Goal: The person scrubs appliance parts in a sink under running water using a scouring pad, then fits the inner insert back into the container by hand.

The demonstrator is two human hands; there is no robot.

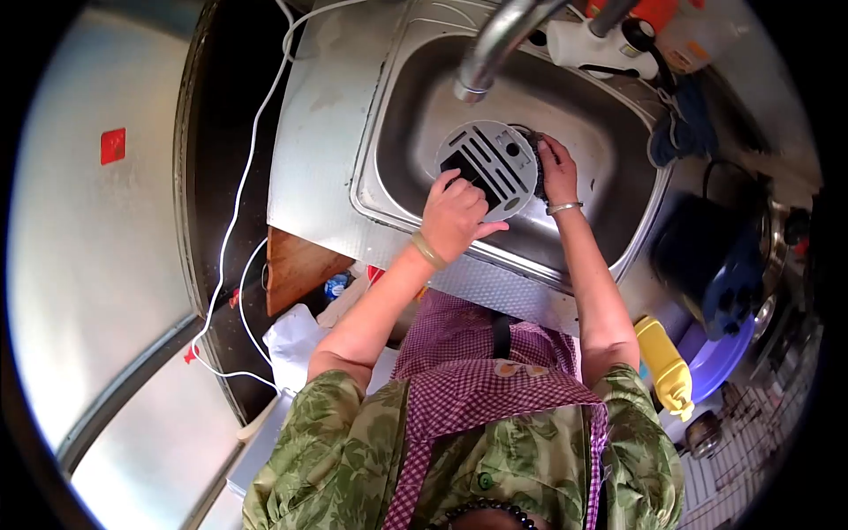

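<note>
Grey disc (502, 170) beneath curled left hand (457, 215)

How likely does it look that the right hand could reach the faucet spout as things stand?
Probably yes: the faucet spout hangs over the sink ahead and left of the right hand, and the way between looks open. That hand may need to leave the dark scrubber beside the slotted disc.

This looks like a kitchen. A metal sink (617, 181) lies below the left hand (456, 214) and right hand (556, 170), a faucet (491, 55) beyond them. Rightward sit a yellow bottle (662, 360) and purple basin (720, 360).
</note>
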